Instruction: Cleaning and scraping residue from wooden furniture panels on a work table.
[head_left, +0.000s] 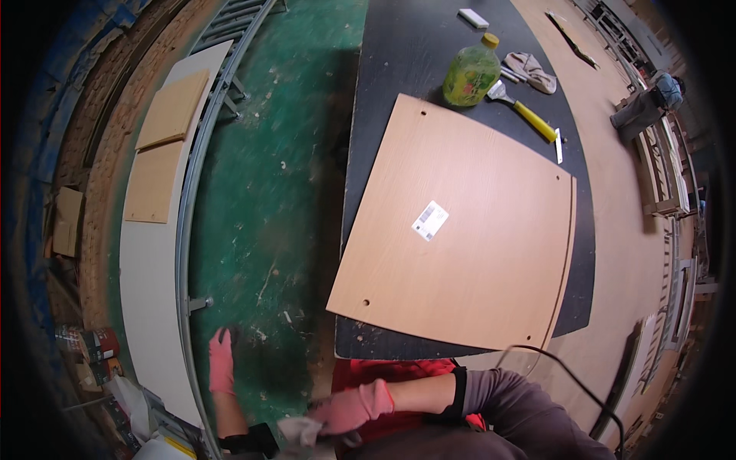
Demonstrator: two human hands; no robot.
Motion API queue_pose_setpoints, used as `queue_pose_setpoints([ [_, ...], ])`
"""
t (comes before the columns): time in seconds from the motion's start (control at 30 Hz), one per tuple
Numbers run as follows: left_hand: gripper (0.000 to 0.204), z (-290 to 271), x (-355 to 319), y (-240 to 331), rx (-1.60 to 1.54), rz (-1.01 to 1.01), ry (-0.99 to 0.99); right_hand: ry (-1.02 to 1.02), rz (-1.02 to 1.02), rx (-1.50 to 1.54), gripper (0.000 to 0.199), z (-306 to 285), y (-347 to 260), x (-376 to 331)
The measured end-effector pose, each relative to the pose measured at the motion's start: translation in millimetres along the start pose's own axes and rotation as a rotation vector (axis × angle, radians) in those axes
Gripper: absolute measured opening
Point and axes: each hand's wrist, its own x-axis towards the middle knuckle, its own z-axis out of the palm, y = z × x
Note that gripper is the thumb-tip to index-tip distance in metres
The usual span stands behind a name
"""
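Observation:
My left hand (221, 362), in a pink glove with dark fingertips, reaches out over the green floor beside the long white board. Its fingers look slightly apart, and nothing shows in them. My right hand (354, 408), also gloved in pink, is low in front of my body, short of the table's near edge. It is closed on a pale grey cloth (299, 431), blurred by motion. A wood-coloured panel (468, 253) with a curved right edge and corner holes lies flat on the dark table (399, 46). A white label (430, 221) is stuck on it.
Behind the panel stand a bottle (470, 77) of yellow-green liquid, a yellow-handled scraper (534, 121) and a crumpled cloth (532, 70). A black cable (575, 377) hangs near my right arm. At left, a roller conveyor (230, 31) carries a white board (149, 284) and small panels. A person (652, 103) works far right.

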Motion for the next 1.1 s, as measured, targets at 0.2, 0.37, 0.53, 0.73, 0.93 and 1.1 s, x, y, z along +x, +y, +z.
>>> queue_pose_setpoints([
  [0.2,0.033,61.0,-7.0,127.4,-0.248,0.226,-0.323,0.467,-0.001,0.702,0.028,-63.6,7.6,-137.1],
  [0.37,0.034,107.2,-43.8,210.1,0.275,0.449,-0.226,1.333,0.373,0.496,0.026,-76.0,5.4,-270.8],
  [0.53,0.036,109.3,-42.1,181.0,0.227,0.408,-0.239,1.433,0.502,-0.695,0.048,-78.8,11.8,-249.9],
  [0.73,0.034,64.4,-90.1,161.5,0.253,0.114,-0.448,0.754,0.4,-0.707,0.056,-34.2,23.4,-181.1],
  [0.93,0.024,59.8,-104.7,86.8,-0.05,0.227,-0.425,1.357,0.773,-0.811,0.057,-58.7,63.8,-235.0],
  [1.1,0.028,60.0,-101.8,86.6,-0.15,0.265,-0.228,1.626,1.133,-0.765,0.072,-98.1,89.1,-265.7],
])
